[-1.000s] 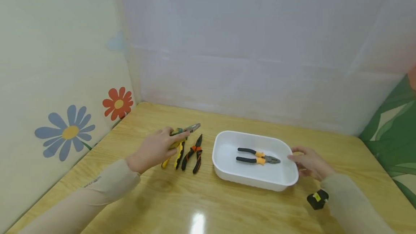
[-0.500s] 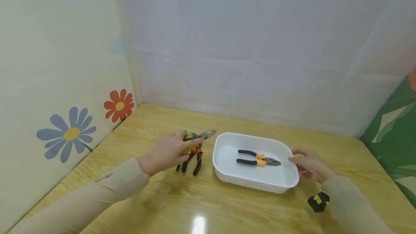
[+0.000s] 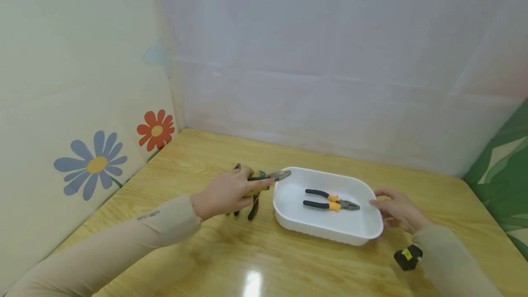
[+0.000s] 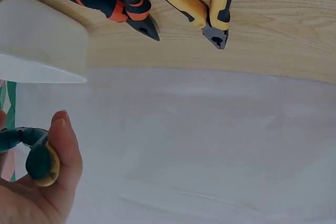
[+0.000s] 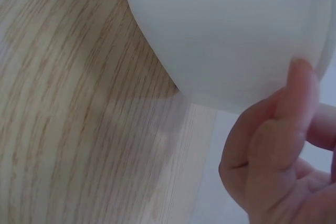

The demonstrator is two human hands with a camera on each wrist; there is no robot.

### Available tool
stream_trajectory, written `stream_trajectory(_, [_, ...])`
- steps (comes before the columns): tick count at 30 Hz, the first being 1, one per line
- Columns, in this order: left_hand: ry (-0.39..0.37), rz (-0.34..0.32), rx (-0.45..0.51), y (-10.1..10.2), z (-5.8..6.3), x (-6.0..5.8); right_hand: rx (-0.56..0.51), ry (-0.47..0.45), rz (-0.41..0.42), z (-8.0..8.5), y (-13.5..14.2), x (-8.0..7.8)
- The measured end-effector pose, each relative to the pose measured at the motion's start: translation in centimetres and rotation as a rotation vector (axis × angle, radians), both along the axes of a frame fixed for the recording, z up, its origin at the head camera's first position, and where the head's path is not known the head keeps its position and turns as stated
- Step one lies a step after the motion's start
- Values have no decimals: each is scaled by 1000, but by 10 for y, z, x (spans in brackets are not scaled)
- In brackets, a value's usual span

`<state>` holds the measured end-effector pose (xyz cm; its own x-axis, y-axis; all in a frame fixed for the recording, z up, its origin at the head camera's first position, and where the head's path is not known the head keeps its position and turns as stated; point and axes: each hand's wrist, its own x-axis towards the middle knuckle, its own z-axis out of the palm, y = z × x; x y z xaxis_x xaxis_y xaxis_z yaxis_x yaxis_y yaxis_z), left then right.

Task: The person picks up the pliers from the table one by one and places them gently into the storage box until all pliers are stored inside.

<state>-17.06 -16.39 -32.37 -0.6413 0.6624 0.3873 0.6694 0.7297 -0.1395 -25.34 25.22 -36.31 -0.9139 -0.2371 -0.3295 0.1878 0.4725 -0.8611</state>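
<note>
My left hand (image 3: 224,191) grips pliers (image 3: 280,176) with green and yellow handles. Their metal nose points right and overlaps the near-left rim of the white plastic tray (image 3: 321,233) in the head view. The left wrist view shows the handle end of these pliers (image 4: 41,161) between thumb and fingers. My right hand (image 3: 400,210) pinches the tray's right rim, thumb at the rim and fingers outside the wall; the right wrist view shows this hand (image 5: 281,150) against the tray wall (image 5: 220,40). Inside the tray lie pliers (image 3: 333,201) with black and orange-yellow handles.
Beneath my left hand, black-and-orange pliers (image 4: 131,6) lie on the wooden table (image 3: 198,269), partly hidden in the head view. Yellow-and-black pliers (image 4: 210,11) lie beside them. A black tape measure (image 3: 407,257) sits by my right sleeve. Fabric-covered walls (image 3: 313,58) stand behind and at the sides.
My left hand has carried the green-and-yellow pliers rightward, from above the other pliers to the tray's left edge. My right hand stays at the tray's rim.
</note>
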Motion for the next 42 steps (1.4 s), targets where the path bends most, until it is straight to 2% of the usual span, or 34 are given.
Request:
stream_trajectory(4, [-24,-11,-14,4,0,-2,-10,-7,3,0,1,1])
stream_trajectory(12, [-70,8,-78,13,-1,-8,-14,-11,-22,0,0,1])
stream_trajectory(17, [-113,-25,-104,18,-2,-11,-9,-25,-35,1,0,3])
stream_trajectory(27, [-87,-78,-122,29,-1,-25,-4,-3,-12,4,-2,5])
stream_trajectory(33, [-87,-108,-138,34,-8,-32,-2,-11,-30,3,-2,5])
stream_trajectory(42, [-87,-149,-195,46,-7,-39,-25,-27,-38,6,-5,5])
